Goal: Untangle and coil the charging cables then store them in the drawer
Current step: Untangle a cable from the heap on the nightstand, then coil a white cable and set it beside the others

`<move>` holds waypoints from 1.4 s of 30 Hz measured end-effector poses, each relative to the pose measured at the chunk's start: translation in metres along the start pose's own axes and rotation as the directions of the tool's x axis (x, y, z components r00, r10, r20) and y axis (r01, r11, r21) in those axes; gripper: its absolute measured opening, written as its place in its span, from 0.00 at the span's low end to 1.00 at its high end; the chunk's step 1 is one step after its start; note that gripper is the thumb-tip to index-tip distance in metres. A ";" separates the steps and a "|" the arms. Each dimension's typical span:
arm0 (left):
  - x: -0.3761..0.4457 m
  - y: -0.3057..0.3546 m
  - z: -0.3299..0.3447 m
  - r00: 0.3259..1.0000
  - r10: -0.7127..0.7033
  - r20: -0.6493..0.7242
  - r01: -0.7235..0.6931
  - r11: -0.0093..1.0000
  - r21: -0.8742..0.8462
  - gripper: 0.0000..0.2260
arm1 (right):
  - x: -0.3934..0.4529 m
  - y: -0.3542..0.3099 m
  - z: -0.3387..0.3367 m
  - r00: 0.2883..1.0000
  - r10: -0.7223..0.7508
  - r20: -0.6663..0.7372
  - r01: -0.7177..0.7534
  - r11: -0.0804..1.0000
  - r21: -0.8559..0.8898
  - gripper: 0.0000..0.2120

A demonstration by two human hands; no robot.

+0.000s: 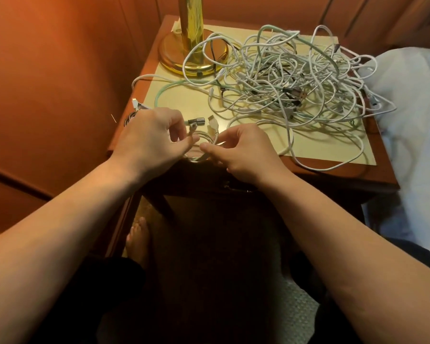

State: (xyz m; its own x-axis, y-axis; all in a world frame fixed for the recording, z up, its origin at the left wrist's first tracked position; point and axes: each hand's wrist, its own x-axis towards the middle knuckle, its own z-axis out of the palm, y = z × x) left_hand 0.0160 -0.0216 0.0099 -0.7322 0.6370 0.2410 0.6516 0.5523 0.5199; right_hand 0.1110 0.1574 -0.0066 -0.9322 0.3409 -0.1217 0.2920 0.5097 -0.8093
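A big tangle of white and pale green charging cables (281,80) covers the right half of the nightstand top (333,147). Over the nightstand's front edge, both hands hold a small coil of white cable (204,147). My left hand (152,142) pinches the coil's left side near one plug end. My right hand (238,150) pinches its right side between thumb and forefinger. A white USB plug (211,120) of the coil sticks up between the hands. The drawer front (209,180) sits dark below the hands, with a metal handle partly hidden by my right wrist.
A brass lamp base (191,53) stands at the back left of the nightstand. A grey plug (196,121) lies just behind the coil. A white pillow (412,100) lies to the right, an orange wall to the left. A bare foot (138,237) shows below.
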 end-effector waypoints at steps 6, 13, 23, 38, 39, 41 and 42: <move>-0.004 -0.002 0.007 0.997 0.064 -0.037 -0.063 0.998 0.029 0.10 | 0.004 -0.014 -0.020 0.996 0.074 0.058 -0.070 0.995 -0.065 0.22; -0.007 0.003 0.005 0.964 0.252 0.080 -0.253 0.967 0.007 0.14 | 0.003 -0.003 -0.071 0.991 0.048 -0.128 -0.053 0.998 -0.037 0.13; 0.005 0.030 0.011 0.968 0.249 0.018 -0.248 0.968 -0.022 0.12 | -0.013 0.015 -0.077 0.997 -0.013 -0.081 -0.014 0.947 -0.322 0.02; 0.060 0.084 0.036 0.974 -0.223 0.038 0.222 0.975 0.018 0.21 | -0.006 0.016 -0.073 0.972 0.022 -0.234 -0.045 0.995 -0.094 0.08; 0.062 0.087 0.038 0.958 -0.272 0.088 0.271 0.962 0.019 0.24 | -0.008 0.014 -0.076 0.975 0.009 -0.222 -0.014 1.000 -0.021 0.07; 0.066 0.089 0.040 0.927 -0.324 0.187 0.332 0.943 -0.010 0.25 | -0.014 0.010 -0.080 0.986 -0.023 -0.167 0.035 0.997 0.068 0.05; 0.067 0.090 0.041 0.921 -0.318 0.224 0.335 0.942 -0.038 0.22 | -0.017 0.008 -0.082 0.992 -0.027 -0.123 0.040 0.993 0.107 0.05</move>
State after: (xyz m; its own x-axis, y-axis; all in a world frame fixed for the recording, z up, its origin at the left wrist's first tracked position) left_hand 0.0337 0.0929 0.0396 -0.8375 0.5314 -0.1272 0.3610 0.7129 0.6012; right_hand 0.1465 0.2209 0.0358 -0.9061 0.4222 -0.0283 0.2302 0.4356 -0.8702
